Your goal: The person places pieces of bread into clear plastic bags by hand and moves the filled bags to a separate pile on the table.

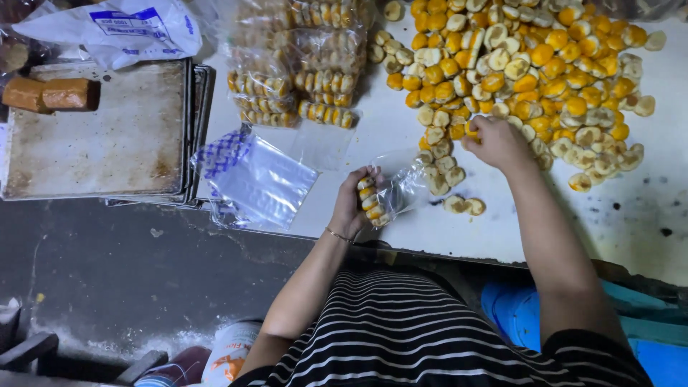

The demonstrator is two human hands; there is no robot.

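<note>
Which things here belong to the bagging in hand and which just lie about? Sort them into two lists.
In use:
- left hand, holding a clear bag with a few biscuits inside
- right hand, reaching into the biscuit pile
- empty bags
- filled packs

Lying about:
- metal tray
- brown blocks
- white plastic bag

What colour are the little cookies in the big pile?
The cookies in the pile are orange-yellow on top and pale cream underneath, seen best in the head view.

Bright tabletop glare (dim floor below)
</note>
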